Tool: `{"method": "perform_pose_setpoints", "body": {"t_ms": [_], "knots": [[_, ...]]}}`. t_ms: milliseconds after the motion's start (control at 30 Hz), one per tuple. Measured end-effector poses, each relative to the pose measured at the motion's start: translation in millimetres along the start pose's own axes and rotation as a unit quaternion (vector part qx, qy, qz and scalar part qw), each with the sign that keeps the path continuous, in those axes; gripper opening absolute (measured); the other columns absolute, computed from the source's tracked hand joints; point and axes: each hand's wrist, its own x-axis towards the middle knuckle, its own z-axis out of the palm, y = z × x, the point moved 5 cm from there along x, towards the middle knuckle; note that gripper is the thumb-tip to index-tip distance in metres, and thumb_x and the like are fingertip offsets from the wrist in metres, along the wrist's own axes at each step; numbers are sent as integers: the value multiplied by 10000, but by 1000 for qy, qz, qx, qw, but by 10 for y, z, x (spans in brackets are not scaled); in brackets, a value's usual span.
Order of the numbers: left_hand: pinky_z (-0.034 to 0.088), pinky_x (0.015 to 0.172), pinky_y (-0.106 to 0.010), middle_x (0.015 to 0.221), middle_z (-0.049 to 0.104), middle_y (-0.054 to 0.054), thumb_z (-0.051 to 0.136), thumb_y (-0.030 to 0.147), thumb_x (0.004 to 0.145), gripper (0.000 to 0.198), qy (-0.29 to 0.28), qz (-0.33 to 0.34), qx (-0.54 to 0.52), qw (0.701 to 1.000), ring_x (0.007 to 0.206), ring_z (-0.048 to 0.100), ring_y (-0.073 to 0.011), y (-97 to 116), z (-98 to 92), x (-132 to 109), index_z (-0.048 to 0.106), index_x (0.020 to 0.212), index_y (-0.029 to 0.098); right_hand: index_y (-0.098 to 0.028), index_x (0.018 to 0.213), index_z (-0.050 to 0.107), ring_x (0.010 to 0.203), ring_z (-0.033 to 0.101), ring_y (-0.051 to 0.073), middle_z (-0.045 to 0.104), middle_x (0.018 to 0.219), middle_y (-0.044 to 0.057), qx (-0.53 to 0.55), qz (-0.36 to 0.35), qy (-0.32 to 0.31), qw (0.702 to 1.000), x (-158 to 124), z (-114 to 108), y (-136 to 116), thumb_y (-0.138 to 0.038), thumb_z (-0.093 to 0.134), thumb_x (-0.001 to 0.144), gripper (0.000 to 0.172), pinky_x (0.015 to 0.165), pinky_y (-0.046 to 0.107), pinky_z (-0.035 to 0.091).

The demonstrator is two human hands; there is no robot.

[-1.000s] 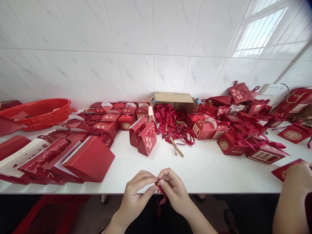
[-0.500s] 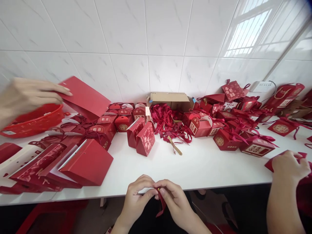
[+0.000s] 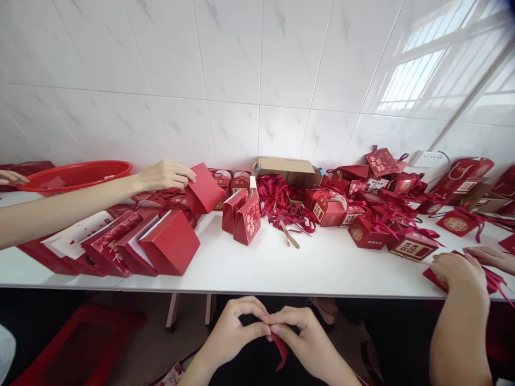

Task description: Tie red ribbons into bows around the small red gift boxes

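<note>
In front of the table's edge, my left hand (image 3: 241, 324) and my right hand (image 3: 295, 328) meet fingertip to fingertip. Both pinch a dark red ribbon (image 3: 280, 351), whose loose end hangs down below my right thumb. A tiny gold-coloured piece shows between the fingertips; what it is I cannot make out. Straight ahead on the white table stand two small red gift boxes (image 3: 247, 221) with slanted sides. Beyond them lies a heap of red ribbons (image 3: 277, 198), with a flat gold-brown strip (image 3: 289, 236) near it.
At left, a co-worker's hand (image 3: 167, 176) holds a red box (image 3: 204, 187) above several boxes. A red basin (image 3: 76, 176) stands behind. On the right, another person's hands (image 3: 462, 271) work on a red box with ribbon. A cardboard box (image 3: 287, 165) and tied boxes (image 3: 414, 244) line the wall.
The co-worker's hand on the left has moved rightward with the red box and lowered it. A second hand now shows at the far right. My hands keep their pinch on the ribbon.
</note>
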Motion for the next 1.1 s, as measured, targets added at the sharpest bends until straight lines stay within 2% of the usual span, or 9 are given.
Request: {"method": "perform_pose_setpoints", "body": {"t_ms": [133,233,300,433,567,667,767,933,1100], "knots": [[430,716,-277,686,634,-16,749,396,705,270,-37,-67,-65,995,697,582,-154,-17,115,-56,662,684,142,-240,1022,727,795,657,183,696,836,50,7,-17,-45,999,-36,-4,40,-361,563,889,243,798,324,507],[414,697,-263,676,594,3,712,436,738,309,-62,-143,-139,978,690,555,-139,-43,174,-88,632,738,138,-228,1030,706,778,662,178,684,914,60,38,9,-53,998,5,-4,132,-407,564,881,273,792,326,515],[406,700,-257,699,572,5,718,443,732,325,-59,-159,-170,971,699,539,-131,-59,165,-77,636,775,131,-217,991,708,783,663,182,678,928,64,60,31,-49,997,68,-4,171,-436,585,860,284,781,322,514],[395,694,-254,732,563,-16,738,434,715,345,-71,-169,-248,951,697,518,-124,-157,144,7,664,829,117,-201,935,696,762,650,177,663,772,31,103,43,-78,991,226,9,164,-404,605,850,238,797,321,490],[388,641,-246,729,531,-18,779,429,667,379,-95,-219,-313,919,637,484,-103,-337,176,81,670,846,113,-212,981,679,800,617,180,652,773,14,70,73,-87,991,320,-21,251,-307,641,825,188,863,355,442],[384,631,-248,715,518,-13,790,438,647,394,-114,-242,-304,915,633,480,-106,-426,180,118,655,821,111,-215,971,701,866,601,200,648,835,29,58,112,-73,989,332,-19,394,-291,677,788,200,870,362,431],[366,650,-249,725,544,-7,806,433,618,390,-93,-255,-247,930,666,489,-119,-441,105,176,626,772,124,-190,891,715,840,610,189,647,859,41,123,113,-51,985,341,11,492,-339,700,766,196,814,331,458],[294,616,-232,668,500,25,812,440,591,393,-83,-275,-126,949,652,402,-106,-355,-14,323,622,736,129,-181,774,724,730,578,145,627,771,31,146,52,3,988,413,-52,495,-325,734,745,147,707,280,451],[247,561,-229,655,499,19,782,505,609,448,-141,-282,-149,937,588,353,-89,-362,-28,406,641,793,122,-206,825,732,731,574,136,576,783,32,142,-26,10,990,484,-124,365,-264,651,823,99,677,272,443]]}}
